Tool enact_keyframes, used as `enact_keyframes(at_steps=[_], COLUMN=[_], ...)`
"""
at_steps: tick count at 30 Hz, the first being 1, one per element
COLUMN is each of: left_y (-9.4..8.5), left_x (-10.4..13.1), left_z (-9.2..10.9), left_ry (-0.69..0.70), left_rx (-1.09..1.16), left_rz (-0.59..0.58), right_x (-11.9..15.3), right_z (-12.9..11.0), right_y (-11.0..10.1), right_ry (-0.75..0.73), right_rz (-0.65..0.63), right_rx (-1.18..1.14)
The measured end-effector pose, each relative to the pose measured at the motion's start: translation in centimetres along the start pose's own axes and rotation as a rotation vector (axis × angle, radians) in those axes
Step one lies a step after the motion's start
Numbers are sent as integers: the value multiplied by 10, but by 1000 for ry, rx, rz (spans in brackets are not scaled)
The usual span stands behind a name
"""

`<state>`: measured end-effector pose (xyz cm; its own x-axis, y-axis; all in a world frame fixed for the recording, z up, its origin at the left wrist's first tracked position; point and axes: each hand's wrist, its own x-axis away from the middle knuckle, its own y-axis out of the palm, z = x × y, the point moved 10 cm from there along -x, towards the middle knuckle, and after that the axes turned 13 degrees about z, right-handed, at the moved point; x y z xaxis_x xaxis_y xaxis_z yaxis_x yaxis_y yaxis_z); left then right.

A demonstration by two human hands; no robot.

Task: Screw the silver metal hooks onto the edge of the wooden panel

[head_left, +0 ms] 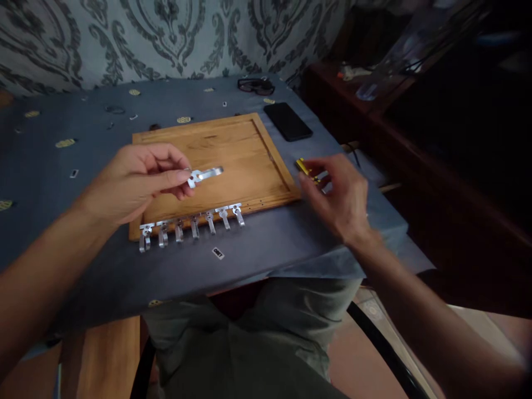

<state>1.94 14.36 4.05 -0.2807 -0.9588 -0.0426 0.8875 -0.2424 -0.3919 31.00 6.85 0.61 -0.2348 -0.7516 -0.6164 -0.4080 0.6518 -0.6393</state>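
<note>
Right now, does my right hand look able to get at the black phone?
Probably yes: the black phone lies uncovered beyond your right hand, with nothing visible blocking the way, though that hand's fingers already hold a small yellow piece.

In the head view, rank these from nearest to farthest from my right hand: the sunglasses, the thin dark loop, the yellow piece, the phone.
From your right hand:
1. Yellow piece: held in its fingers.
2. Phone: right of the board.
3. Sunglasses: beyond the phone.
4. Thin dark loop: far left.
</note>
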Motion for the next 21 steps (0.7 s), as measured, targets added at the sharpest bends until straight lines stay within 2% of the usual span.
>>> enact_keyframes(at_steps=[2,5,7,10,14,17,21], left_y=[20,60,82,106,122,129,131], left_x=[-5,-12,-16,-22,-26,-25,-25], left_z=[5,11,15,14,8,-1,-11], left_ry=[-6,31,66,74,49,23,58], left_rx=[22,-20,-36,-61,-50,-63,-123], left_rz=[-111,-325,-430,-529,-570,-590,-565], right_x=[17,37,44,49,54,61,70], right_z=[-32,-61,-66,-62,-53,-56,-55], right_y=[-2,8,17,24,28,31,37], right_ry=[-6,198,345,473,531,522,546], right_rz=[-24,-145,-190,-201,-194,-223,-268], right_rx=[-166,-617,-772,-847,-863,-852,-756])
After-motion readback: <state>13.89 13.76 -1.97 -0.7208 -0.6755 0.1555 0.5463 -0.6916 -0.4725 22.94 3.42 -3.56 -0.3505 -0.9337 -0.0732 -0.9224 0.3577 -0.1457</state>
